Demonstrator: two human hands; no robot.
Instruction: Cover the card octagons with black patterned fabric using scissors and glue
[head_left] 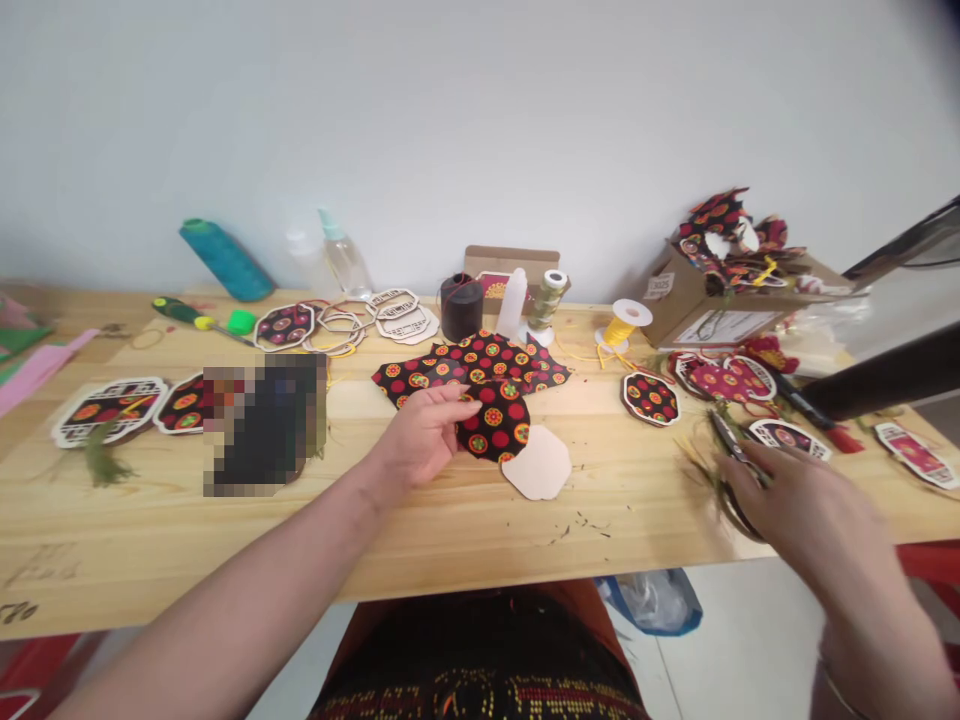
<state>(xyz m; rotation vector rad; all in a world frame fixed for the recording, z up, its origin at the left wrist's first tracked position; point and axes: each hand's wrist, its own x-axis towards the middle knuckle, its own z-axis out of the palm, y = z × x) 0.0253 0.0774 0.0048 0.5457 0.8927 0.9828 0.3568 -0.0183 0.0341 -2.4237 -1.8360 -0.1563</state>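
Left of the patterned cloth (491, 418), handwritten "580" (18, 613)

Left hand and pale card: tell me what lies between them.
In the head view, the patterned fabric, pinched by the left hand, lies between that hand and the pale card.

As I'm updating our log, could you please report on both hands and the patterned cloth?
Left hand pinching patterned cloth. Right hand at scissors, grip unclear. Pale card by cloth's lower edge; dark clippings nearby.

There is one pair of scissors (726, 436), one blank pale octagon (538, 466) and one screwdriver (196, 320). Thread spools (462, 310) number four.
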